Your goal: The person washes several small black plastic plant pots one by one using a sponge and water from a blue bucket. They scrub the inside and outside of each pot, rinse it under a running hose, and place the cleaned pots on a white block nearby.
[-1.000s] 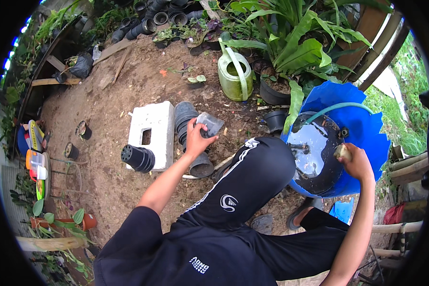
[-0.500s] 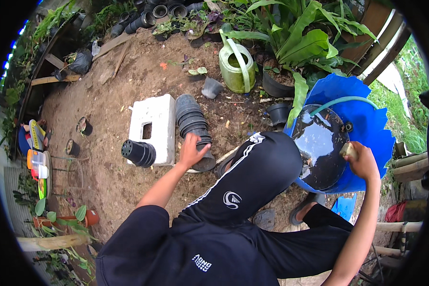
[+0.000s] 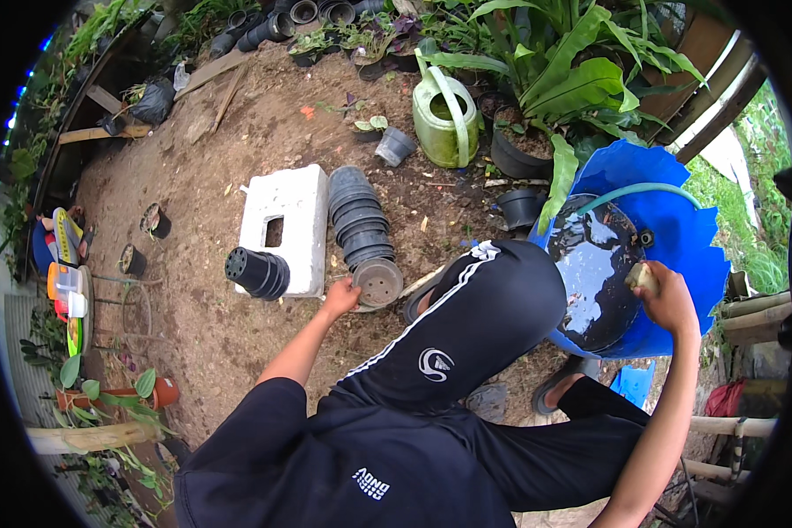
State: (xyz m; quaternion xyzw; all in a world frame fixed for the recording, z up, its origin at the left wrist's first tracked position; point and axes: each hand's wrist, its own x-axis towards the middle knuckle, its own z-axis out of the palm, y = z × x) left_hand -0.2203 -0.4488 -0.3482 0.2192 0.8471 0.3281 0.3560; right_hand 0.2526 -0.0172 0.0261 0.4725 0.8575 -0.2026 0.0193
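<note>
My left hand [image 3: 341, 297] is closed on the rim of a plant pot [image 3: 378, 283], whose round face with small holes is turned up. This pot sits at the near end of a row of nested dark pots [image 3: 358, 211] lying on the soil. In my right hand [image 3: 672, 299] is a pale yellowish sponge [image 3: 642, 278], held over a blue cut-down barrel [image 3: 708, 255]. Dark, shiny water [image 3: 590, 264] with floating bits stands inside the barrel. A green hose [image 3: 647, 187] runs over the barrel's edge.
Left of the row stands a white block [image 3: 312, 189] with a square hole, bearing stacked black pots [image 3: 255, 273]. Beyond are a green watering can [image 3: 446, 123], a small grey pot [image 3: 395, 146] and leafy plants [image 3: 581, 84]. My bent knee [image 3: 519, 290] separates the pots from the barrel.
My left hand has moved from over the nested pots to the near pot's rim. That pot now shows its holed round face. The right hand stays at the barrel with the sponge.
</note>
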